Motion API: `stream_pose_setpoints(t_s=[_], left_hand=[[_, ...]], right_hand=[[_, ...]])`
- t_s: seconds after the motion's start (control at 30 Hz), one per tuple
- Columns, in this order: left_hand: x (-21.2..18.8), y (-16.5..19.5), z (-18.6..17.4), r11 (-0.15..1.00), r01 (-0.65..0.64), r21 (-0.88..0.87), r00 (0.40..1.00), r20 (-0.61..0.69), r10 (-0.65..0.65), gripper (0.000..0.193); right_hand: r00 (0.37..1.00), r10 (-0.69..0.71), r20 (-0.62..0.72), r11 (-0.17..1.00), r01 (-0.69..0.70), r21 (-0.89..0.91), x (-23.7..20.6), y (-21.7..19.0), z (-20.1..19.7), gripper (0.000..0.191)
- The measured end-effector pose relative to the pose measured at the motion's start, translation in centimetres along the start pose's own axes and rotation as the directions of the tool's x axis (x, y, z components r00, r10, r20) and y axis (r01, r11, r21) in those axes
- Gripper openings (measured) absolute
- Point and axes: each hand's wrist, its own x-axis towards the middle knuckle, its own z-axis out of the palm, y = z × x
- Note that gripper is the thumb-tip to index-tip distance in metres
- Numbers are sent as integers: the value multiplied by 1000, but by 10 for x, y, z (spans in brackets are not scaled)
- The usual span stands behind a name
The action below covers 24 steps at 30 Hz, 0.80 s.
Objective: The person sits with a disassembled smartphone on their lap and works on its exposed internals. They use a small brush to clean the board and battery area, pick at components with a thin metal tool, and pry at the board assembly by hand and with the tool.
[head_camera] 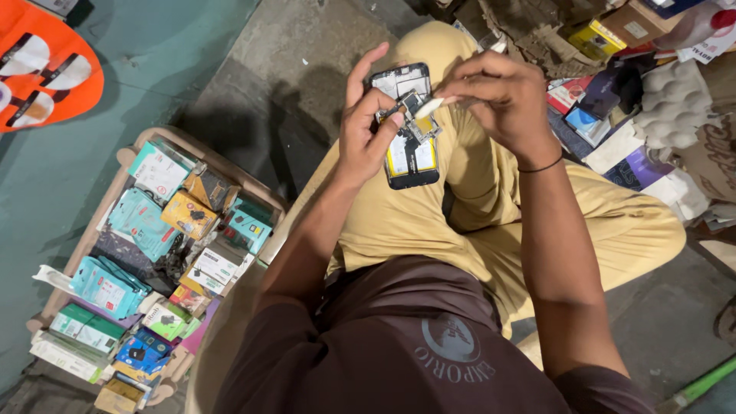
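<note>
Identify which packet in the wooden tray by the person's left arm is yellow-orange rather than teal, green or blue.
The yellow-orange packet near the tray's far end; teal packets lie around it.

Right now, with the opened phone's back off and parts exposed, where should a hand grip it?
Grip the opened phone by its long side edges, coming from its left, as the left hand does. The frame is flat and thin, and its open face shows the battery and loose parts, so keep fingers off that face. The right hand works a small pale tool there.

Opened phone (406, 130) between hands; box tray (123, 165) left.
</note>
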Motion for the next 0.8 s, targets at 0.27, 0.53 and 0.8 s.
stream_pose_setpoints(t_s=[0.27, 0.53, 0.8], left_hand=[[-2, 0, 0, 1000, -5, -5, 1000, 4, 5, 6], [-2, -1, -1, 998, -11, 64, 1000, -2, 11, 8], [-1, -2, 0, 1000, -2, -3, 1000, 7, 2, 8]], right_hand=[[1000, -18, -25, 997, 16, -81, 0, -3, 3, 38], [999, -32, -11, 999, 32, -13, 0, -3, 1, 30], [999, -14, -35, 996, 11, -87, -3, -2, 3, 35]])
